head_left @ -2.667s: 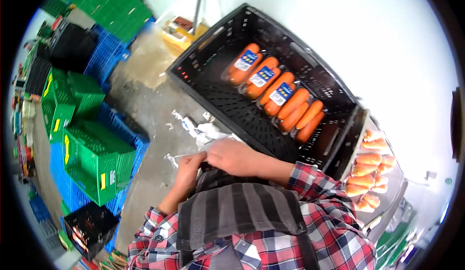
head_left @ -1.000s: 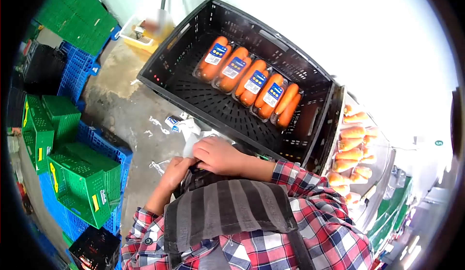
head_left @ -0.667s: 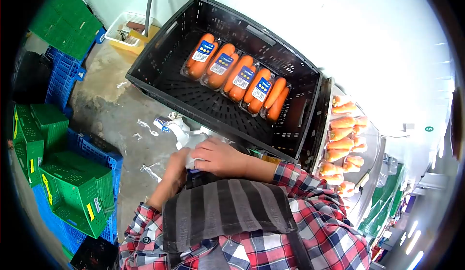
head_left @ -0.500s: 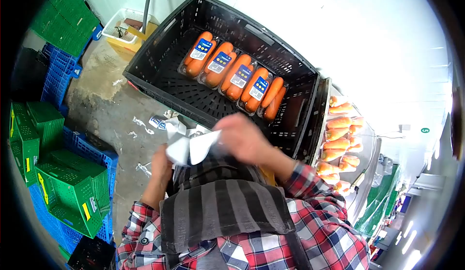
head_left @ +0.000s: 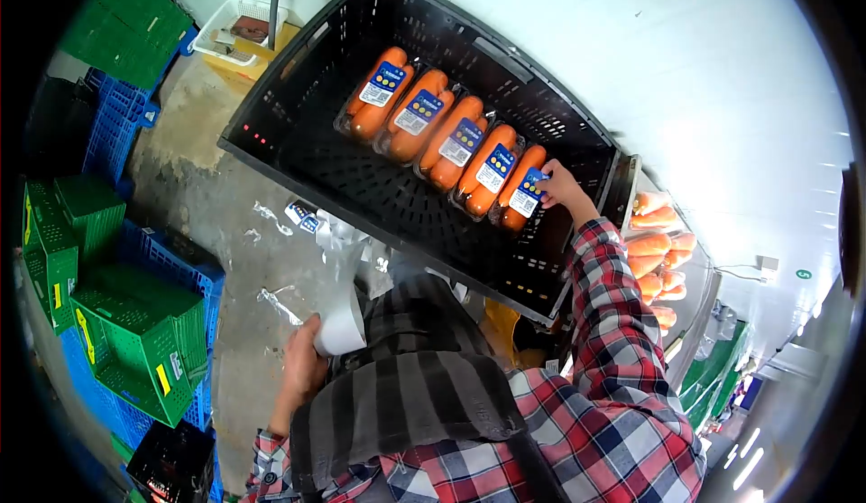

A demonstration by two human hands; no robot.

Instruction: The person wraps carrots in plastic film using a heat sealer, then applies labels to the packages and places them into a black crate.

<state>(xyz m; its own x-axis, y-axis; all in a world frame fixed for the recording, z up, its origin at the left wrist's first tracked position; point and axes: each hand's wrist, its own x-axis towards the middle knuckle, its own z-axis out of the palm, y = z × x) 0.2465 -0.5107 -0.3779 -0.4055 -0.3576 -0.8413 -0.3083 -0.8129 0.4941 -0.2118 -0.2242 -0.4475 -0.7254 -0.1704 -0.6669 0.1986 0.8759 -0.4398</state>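
Several clear packs of carrots (head_left: pixel 446 142) stand in a slanting row inside a black plastic crate (head_left: pixel 307 174), each bearing a blue-and-white label. At the right end of the row, my right hand (head_left: pixel 561 187) has its fingers closed at the upper edge of a label (head_left: pixel 526 194), which lies against the rightmost carrot pack (head_left: pixel 514 219). Low by my apron, my left hand (head_left: pixel 304 363) is closed around a curling white strip of label backing (head_left: pixel 343 327). Part of that strip's lower end is hidden by the hand.
More carrots (head_left: pixel 654 250) lie on a metal table right of the crate. Green crates (head_left: pixel 135 341) sit on blue pallets at the left. A white basket (head_left: pixel 239 25) stands behind. Scraps of label backing (head_left: pixel 275 304) litter the floor.
My right hand has moved from the strip near my body to the rightmost pack, which now has a label on it. My left hand still holds the strip, slightly lower.
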